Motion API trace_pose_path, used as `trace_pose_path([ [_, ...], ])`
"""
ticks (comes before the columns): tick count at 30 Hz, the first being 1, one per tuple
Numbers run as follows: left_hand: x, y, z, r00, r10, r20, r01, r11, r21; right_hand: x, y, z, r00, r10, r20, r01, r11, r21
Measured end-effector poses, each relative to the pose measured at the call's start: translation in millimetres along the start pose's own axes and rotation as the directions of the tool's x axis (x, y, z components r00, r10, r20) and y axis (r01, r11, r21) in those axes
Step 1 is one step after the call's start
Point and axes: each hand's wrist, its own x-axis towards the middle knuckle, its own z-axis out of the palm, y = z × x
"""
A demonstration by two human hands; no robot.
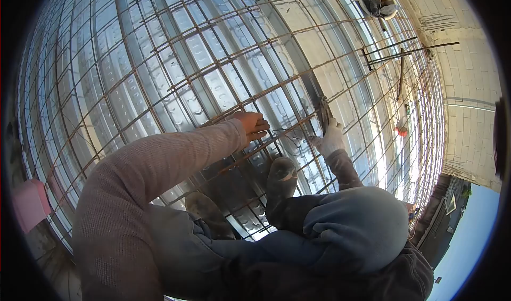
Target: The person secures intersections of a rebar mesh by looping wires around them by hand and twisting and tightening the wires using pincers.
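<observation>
My right hand (332, 139), in a pale glove, is closed around the handles of dark metal pincers (323, 112). Their head points away from me over the grid of steel reinforcing bars (290, 83). To the left, my left hand (254, 125) is just above a bar, its fingers curled and close together. Whatever those fingers pinch, if anything, is too small to make out. Thin dark wires (290, 135) lie among the bars between both hands. Beneath the grid is ribbed, shiny metal decking (213, 88).
My boots (282, 176) stand within the grid. A round pale container (378, 3) with dark contents is at the upper right. Bent bars (399, 55) lie nearer, with a red object (401, 131) below. A pink box (31, 205) sits far left; a block wall (471, 77) borders the right.
</observation>
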Motion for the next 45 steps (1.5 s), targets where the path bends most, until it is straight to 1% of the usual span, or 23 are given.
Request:
trace_pose_path([
  [5, -2, -5, 5, 0.998, -0.064, -0.029, 0.064, 0.998, -0.017, 0, -11, -3, 1.0, -0.007, 0.018, 0.007, 1.0, -0.008],
  [7, -8, -3, 6, 0.997, -0.052, -0.05, 0.052, 0.999, -0.015, 1, -8, -11, 0.991, 0.109, -0.078, -0.106, 0.993, 0.043],
  [8, -12, -3, 8, 0.995, -0.09, -0.037, 0.09, 0.996, -0.011, 12, 15, 9, 0.983, 0.047, -0.179, -0.068, 0.991, -0.114],
  [9, -15, -1, 10, 0.992, -0.122, -0.025, 0.122, 0.993, -0.007, 19, 28, 22, 0.982, 0.024, -0.187, -0.045, 0.993, -0.109],
  [10, -25, 3, 15, 0.99, -0.133, -0.037, 0.134, 0.99, 0.033, 26, 37, 32, 0.996, 0.062, -0.07, -0.068, 0.993, -0.097],
  [11, -25, 4, 14, 0.993, -0.107, -0.046, 0.109, 0.994, 0.026, 30, 41, 37, 0.994, 0.097, 0.048, -0.093, 0.992, -0.089],
  [13, -16, 2, 7, 0.998, -0.066, -0.017, 0.068, 0.979, 0.191, 28, 46, 39, 0.998, 0.062, 0.013, -0.062, 0.998, -0.028],
  [15, -4, -2, -2, 0.999, -0.042, -0.001, 0.041, 0.985, 0.165, 32, 48, 35, 0.999, 0.038, -0.02, -0.038, 0.999, 0.031],
  [17, -13, -3, -3, 0.997, 0.051, -0.05, -0.036, 0.966, 0.257, 33, 56, 21, 0.999, -0.023, -0.028, 0.026, 0.996, 0.089],
  [18, -2, -9, -16, 0.991, 0.129, 0.025, -0.128, 0.898, 0.42, 38, 64, 22, 0.985, -0.134, -0.106, 0.145, 0.984, 0.102],
  [19, 10, -16, -31, 0.973, 0.206, 0.1, -0.226, 0.797, 0.56, 37, 60, 17, 0.985, -0.138, -0.105, 0.148, 0.984, 0.099],
  [21, -31, -10, -24, 0.996, 0.079, -0.028, -0.071, 0.971, 0.227, 27, 42, -8, 0.973, -0.221, -0.067, 0.231, 0.915, 0.331],
  [23, -43, -12, -34, 0.999, 0.05, -0.012, -0.045, 0.96, 0.275, 16, 20, -23, 0.962, -0.199, 0.189, 0.084, 0.868, 0.49],
  [24, -47, -11, -40, 0.983, 0.179, 0.025, -0.161, 0.803, 0.574, 11, 13, -24, 0.941, -0.277, 0.195, 0.165, 0.877, 0.451],
  [25, -50, -9, -47, 0.949, 0.299, 0.1, -0.254, 0.539, 0.803, 7, 2, -23, 0.912, -0.359, 0.198, 0.253, 0.873, 0.416],
  [26, -42, -15, -55, 0.933, 0.338, 0.124, -0.276, 0.451, 0.849, 1, -9, -23, 0.911, -0.361, 0.2, 0.257, 0.875, 0.41],
  [27, -33, -21, -62, 0.932, 0.34, 0.124, -0.278, 0.455, 0.846, -7, -21, -22, 0.897, -0.387, 0.213, 0.319, 0.901, 0.293],
  [29, -29, -29, -66, 0.793, 0.536, 0.29, -0.377, 0.058, 0.924, -15, -36, -17, 0.882, -0.409, 0.234, 0.379, 0.911, 0.163],
  [30, -47, -21, -55, 0.871, 0.432, 0.233, -0.311, 0.119, 0.943, -16, -38, -10, 0.865, -0.432, 0.257, 0.405, 0.902, 0.151],
  [33, -58, -25, -49, 0.855, 0.443, 0.268, -0.335, 0.078, 0.939, -30, -56, -15, 0.847, -0.427, 0.316, 0.426, 0.902, 0.075],
  [35, -60, -31, -47, 0.877, 0.412, 0.248, -0.331, 0.143, 0.933, -37, -60, -18, 0.839, -0.458, 0.294, 0.483, 0.876, -0.014],
  [37, -58, -33, -49, 0.841, 0.487, 0.234, -0.325, 0.11, 0.939, -33, -59, -16, 0.839, -0.443, 0.316, 0.489, 0.869, -0.079],
  [45, -74, -15, -29, 0.908, 0.348, 0.233, -0.306, 0.169, 0.937, -4, -73, -7, 0.791, -0.47, 0.392, 0.559, 0.815, -0.151],
])
